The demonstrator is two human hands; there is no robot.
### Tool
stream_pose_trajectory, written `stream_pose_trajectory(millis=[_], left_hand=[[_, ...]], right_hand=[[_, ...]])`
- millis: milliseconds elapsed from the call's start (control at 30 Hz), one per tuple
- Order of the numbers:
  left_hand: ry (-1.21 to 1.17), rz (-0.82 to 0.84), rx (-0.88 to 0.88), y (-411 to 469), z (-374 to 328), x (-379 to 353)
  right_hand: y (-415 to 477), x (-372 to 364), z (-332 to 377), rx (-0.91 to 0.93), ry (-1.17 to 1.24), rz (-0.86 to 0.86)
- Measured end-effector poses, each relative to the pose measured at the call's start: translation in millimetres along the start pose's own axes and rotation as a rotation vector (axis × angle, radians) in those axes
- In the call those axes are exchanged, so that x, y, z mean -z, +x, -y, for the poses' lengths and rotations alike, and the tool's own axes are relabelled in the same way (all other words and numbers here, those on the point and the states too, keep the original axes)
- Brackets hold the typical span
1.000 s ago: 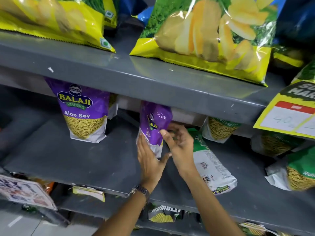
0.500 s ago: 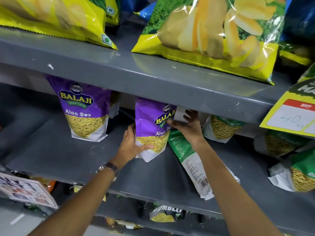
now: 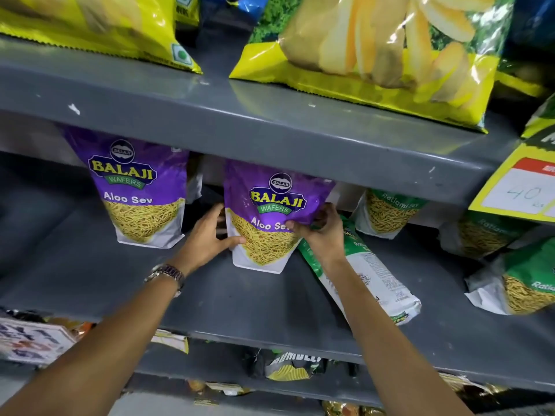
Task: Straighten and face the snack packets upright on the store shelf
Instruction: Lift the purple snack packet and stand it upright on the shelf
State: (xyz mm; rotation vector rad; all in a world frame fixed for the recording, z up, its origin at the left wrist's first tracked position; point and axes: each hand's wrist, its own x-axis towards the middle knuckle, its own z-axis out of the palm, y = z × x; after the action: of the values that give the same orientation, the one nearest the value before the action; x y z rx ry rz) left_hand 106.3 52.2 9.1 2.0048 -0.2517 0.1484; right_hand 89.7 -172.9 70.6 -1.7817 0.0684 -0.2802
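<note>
Grey metal store shelving, several tiers; the middle shelf is the work surface. Nearest, the left hand and right hand flank the purple Aloo Sev packet, which stands upright and label-forward at mid-shelf. Left fingers cup its lower left edge, thumb across the front; right fingers pinch its right edge. Judged light, soft and crinkly, probably slippery film; best held at both side seams. Beside it a green packet lies flat. Farther left, a second purple packet stands faced.
</note>
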Motion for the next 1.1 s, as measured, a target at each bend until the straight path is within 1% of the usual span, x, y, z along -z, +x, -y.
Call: stream_pose_trajectory(millis=[67,200,333,500,667,800,867,933,1000,1033,1100], left_hand=[[-0.095,-0.001,0.04,-1.4,0.0,-0.5],[-0.136,-0.014,0.053,-6.8,-0.9,-6.4],[-0.187,-0.119,0.013,-10.1,-4.6,-16.8],[-0.199,-0.179,0.007,-13.9,-1.2,-19.9],[-0.201,-0.201,0.009,-16.3,5.1,-25.7],[-0.245,-0.223,0.055,-19.9,10.2,-31.5],[-0.301,-0.311,0.107,-31.5,3.2,-42.7],[-0.436,-0.457,0.112,-52.4,-6.7,-62.4],[-0.508,-0.503,0.086,-72.0,-19.0,-90.4],[-0.484,-0.489,0.098,-79.4,-27.7,-105.5],[-0.359,-0.406,0.198,-83.9,-44.7,-137.9]], right_hand=[[-3.4,-2.0,-2.0,0.01,-0.013,-0.033],[-3.0,-2.6,-2.2,-0.012,-0.009,-0.016],[-1.4,-0.8,0.0,-0.023,-0.009,0.018],[-1.0,-1.1,1.1,-0.034,-0.006,0.039],[-6.1,-4.9,-6.9,-0.056,0.069,0.03],[-10.7,-6.9,-8.4,-0.033,0.03,-0.004],[-17.7,-1.5,-8.6,0.002,0.04,-0.055],[-26.0,15.0,-11.4,0.015,0.063,-0.116],[-31.5,42.8,-19.2,0.025,-0.026,-0.165],[-32.1,60.1,-23.6,0.044,-0.138,-0.185],[-27.4,95.2,-35.2,0.062,-0.508,-0.206]])
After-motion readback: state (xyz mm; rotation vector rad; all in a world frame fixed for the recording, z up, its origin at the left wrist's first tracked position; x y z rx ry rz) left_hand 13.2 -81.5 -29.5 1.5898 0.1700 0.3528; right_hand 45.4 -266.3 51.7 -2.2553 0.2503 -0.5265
